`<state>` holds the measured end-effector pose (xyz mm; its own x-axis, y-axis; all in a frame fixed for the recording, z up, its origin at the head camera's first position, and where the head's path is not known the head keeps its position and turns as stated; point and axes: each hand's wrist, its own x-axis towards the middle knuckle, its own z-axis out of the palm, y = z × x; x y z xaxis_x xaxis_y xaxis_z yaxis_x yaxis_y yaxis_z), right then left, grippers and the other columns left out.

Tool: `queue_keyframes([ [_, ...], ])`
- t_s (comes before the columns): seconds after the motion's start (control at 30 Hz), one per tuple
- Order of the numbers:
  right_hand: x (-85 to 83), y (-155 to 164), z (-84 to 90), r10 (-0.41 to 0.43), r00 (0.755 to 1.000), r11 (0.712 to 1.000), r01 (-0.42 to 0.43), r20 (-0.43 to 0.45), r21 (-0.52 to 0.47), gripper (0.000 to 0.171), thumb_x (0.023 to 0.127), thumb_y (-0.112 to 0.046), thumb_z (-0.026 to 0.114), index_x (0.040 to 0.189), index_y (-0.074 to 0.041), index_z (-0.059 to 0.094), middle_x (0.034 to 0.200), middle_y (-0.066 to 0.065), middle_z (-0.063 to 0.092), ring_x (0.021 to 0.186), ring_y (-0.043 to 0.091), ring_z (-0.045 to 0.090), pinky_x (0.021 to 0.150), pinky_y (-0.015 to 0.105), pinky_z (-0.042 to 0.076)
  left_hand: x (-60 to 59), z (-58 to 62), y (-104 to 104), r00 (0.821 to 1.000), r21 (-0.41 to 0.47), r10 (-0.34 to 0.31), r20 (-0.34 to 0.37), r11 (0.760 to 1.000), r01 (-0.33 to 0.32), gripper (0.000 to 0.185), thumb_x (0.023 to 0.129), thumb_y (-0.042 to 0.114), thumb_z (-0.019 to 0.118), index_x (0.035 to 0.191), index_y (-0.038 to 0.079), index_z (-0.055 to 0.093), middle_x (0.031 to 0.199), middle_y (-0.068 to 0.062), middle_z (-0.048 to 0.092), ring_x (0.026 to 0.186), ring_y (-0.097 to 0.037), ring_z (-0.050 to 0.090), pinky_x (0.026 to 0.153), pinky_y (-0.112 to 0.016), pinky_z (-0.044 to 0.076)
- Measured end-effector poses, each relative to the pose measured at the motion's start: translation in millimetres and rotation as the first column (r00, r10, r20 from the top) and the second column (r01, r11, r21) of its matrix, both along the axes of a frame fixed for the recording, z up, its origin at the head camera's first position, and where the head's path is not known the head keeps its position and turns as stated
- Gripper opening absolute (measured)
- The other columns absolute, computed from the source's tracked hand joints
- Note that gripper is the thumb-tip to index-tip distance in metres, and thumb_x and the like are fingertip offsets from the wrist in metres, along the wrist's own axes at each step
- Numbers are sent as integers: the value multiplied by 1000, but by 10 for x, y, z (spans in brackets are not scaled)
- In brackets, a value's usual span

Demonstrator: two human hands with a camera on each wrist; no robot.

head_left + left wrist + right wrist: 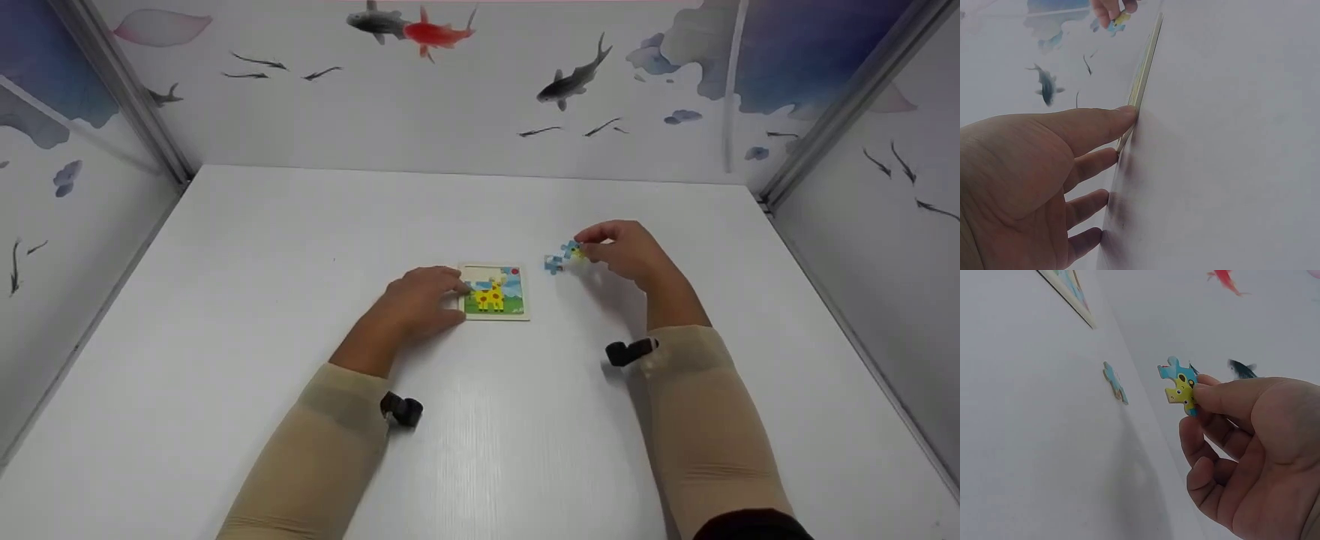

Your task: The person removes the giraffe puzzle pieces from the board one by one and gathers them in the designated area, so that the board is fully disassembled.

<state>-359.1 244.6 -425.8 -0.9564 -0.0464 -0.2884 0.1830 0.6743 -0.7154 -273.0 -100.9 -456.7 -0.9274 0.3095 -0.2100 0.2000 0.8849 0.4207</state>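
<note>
Head view places the giraffe-face puzzle piece [573, 249] to the right of the puzzle board [499, 317] and slightly beyond it; my right grip [626, 251] pinches it between thumb and fingers, raised off the worktop [480, 450]. Two eyes are printed on its yellow part, with blue around. One loose puzzle piece [553, 264], mostly blue, lies on the worktop just right of the board. A giraffe picture [491, 298] fills most of the board, and pale bare wood shows toward its upper left. At the board's left side, my left grip [420, 300] has its fingers spread, thumb and a fingertip touching the rim. My beige sleeves [322, 450] and black wrist cameras [401, 410] are nearer me than the board; well beyond it, a white wall [300, 127] carries printed fish.
</note>
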Motion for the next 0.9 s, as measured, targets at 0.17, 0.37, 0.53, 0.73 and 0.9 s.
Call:
queue_keyframes([
  [0.17,-25,98,-103,0,1000,1000,0,19,21,23,106,-33,67,127,-25,76,131,6,66,112,25,59,94,37,51,1,-23,-1,1000,8,9,5,1000,-10,53,101,37,69,152,30,61,170,4,44,165,-27,29,134,-59,25],
  [0.37,-48,159,-203,-7,1000,999,5,27,46,26,107,-27,65,131,-23,75,131,8,67,109,23,59,88,32,52,2,-21,-8,1000,1,0,0,1000,0,53,101,38,68,153,30,61,171,4,44,165,-27,29,134,-60,25],
  [0.53,-45,167,-225,-25,1000,999,24,17,49,29,108,-24,64,135,-20,72,138,10,64,116,26,58,96,34,53,1,-15,-13,1000,3,-5,-4,1000,5,51,102,38,68,152,30,61,170,4,45,165,-27,30,133,-61,26],
  [0.73,-28,144,-220,-41,999,998,41,-3,52,30,108,-21,63,137,-19,70,140,9,64,121,27,58,102,37,54,-8,-21,-16,1000,-2,-7,-9,1000,7,51,102,39,68,152,30,62,170,4,45,165,-27,30,132,-61,27],
  [0.9,-46,149,-233,-32,999,999,32,-4,40,32,107,-25,66,138,-18,70,138,10,63,118,25,58,97,33,54,-16,-21,-10,1000,-10,0,1,1000,0,52,102,39,68,153,30,61,171,5,43,165,-27,29,132,-62,27],
])
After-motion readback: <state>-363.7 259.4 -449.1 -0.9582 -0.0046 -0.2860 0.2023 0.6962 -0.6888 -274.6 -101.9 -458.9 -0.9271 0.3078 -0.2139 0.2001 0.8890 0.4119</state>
